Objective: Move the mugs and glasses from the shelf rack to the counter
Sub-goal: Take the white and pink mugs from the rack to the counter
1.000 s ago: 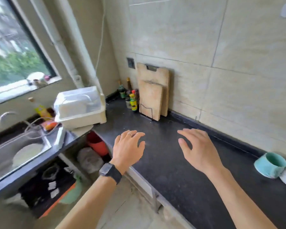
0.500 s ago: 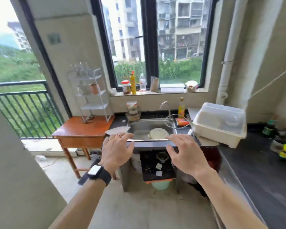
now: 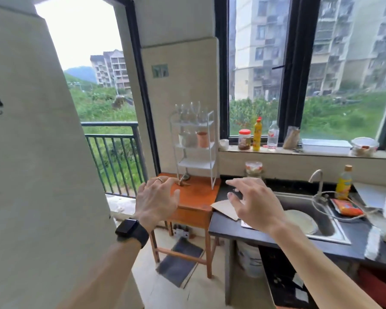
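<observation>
A white three-tier shelf rack (image 3: 212,152) stands on a small orange wooden table (image 3: 196,197) against the wall. Several clear glasses (image 3: 191,112) sit on its top tier. An orange-brown mug (image 3: 202,139) and a pale mug (image 3: 184,139) are on the middle tier; the bottom tier looks bare. My left hand (image 3: 156,200), with a ring and a black watch on the wrist, hovers open in front of the table. My right hand (image 3: 252,202) is open too, over the left end of the dark counter (image 3: 223,226). Both hold nothing.
A steel sink (image 3: 321,219) with a white plate (image 3: 301,220) and tap is set in the counter. Bottles and jars line the windowsill (image 3: 299,151). A cardboard piece (image 3: 226,208) lies by my right hand. A wall corner (image 3: 42,175) is close on my left; a balcony railing (image 3: 116,157) is behind.
My view has swung left from the counter with the cutting boards, past the sink, to the shelf rack, which is now nearer. Both hands stay open and held out in front.
</observation>
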{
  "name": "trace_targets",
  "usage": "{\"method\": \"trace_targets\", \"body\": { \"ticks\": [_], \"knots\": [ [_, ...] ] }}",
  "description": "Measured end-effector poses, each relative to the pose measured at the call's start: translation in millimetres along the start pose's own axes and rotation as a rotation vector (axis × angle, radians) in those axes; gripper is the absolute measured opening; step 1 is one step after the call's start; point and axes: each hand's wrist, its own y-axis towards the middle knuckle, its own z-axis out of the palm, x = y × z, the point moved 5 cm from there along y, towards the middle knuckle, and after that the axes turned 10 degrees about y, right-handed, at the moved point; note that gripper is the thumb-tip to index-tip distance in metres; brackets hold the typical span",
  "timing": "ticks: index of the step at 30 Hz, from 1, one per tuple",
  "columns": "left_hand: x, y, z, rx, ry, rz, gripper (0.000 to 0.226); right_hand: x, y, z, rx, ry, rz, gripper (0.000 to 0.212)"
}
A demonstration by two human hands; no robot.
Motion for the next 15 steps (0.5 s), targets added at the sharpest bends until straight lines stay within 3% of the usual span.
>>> {"method": "trace_targets", "body": {
  "ticks": [15],
  "knots": [
    [94,226,98,-0.015,0.005,-0.004,0.042,-51,232,137,-0.012,-0.02,-0.06,0.041]
  ]
}}
